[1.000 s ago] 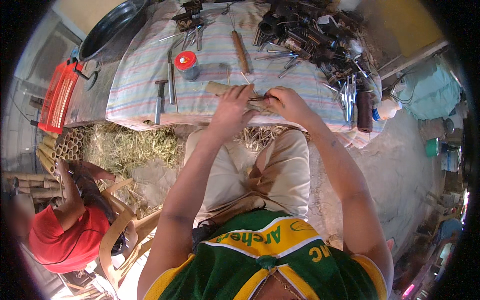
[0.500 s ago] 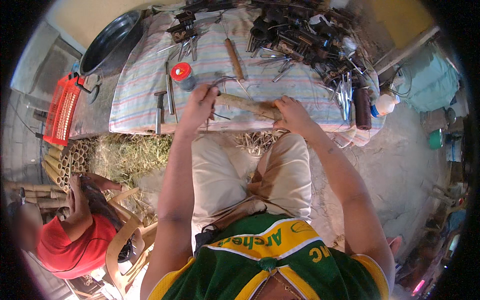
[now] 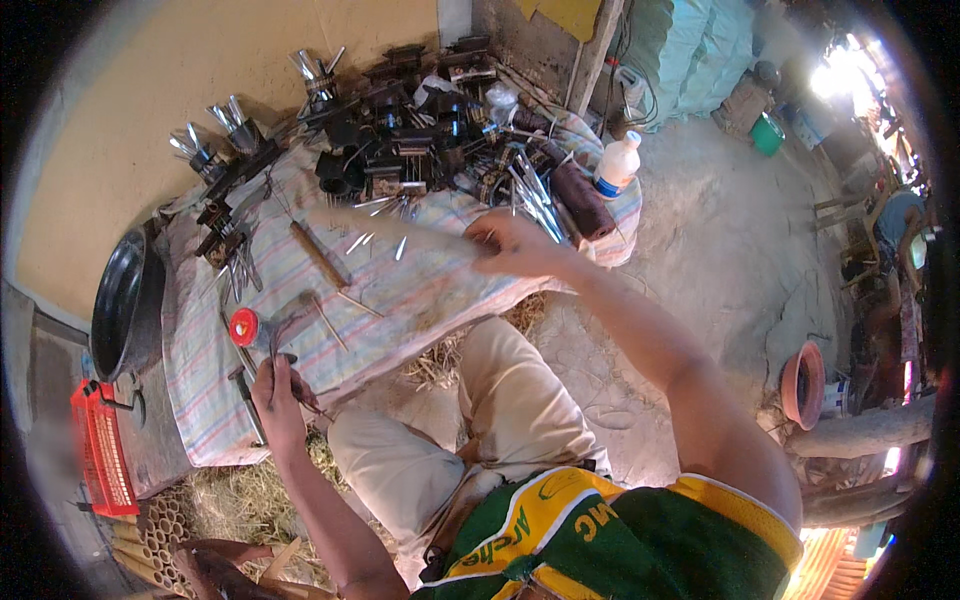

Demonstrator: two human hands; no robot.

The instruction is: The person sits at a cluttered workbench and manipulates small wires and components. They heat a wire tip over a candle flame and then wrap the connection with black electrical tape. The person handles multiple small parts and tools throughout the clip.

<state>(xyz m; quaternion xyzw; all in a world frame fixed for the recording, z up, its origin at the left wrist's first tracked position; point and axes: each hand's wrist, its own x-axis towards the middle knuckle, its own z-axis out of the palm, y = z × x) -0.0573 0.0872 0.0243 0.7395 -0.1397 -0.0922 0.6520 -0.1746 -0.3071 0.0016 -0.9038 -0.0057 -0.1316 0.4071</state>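
Observation:
My right hand is closed round one end of a pale bamboo stick, smeared by motion, which reaches left above the striped cloth. Thin dark strands are pinched in my left hand, near the cloth's front edge. Just beyond that hand stands a small jar with a red lid. A hammer lies to its left. Farther in, a tool with a wooden handle rests on the cloth, and a thin stick lies nearer to me.
Black pieces with metal tubes crowd the far side. A brown thread spool and a white bottle stand at the right. A black basin and a red crate are at the left, with bamboo tubes below.
The view has turned to the right. My hands have moved apart: the right carries the bamboo stick away from the left, which keeps the dark strands.

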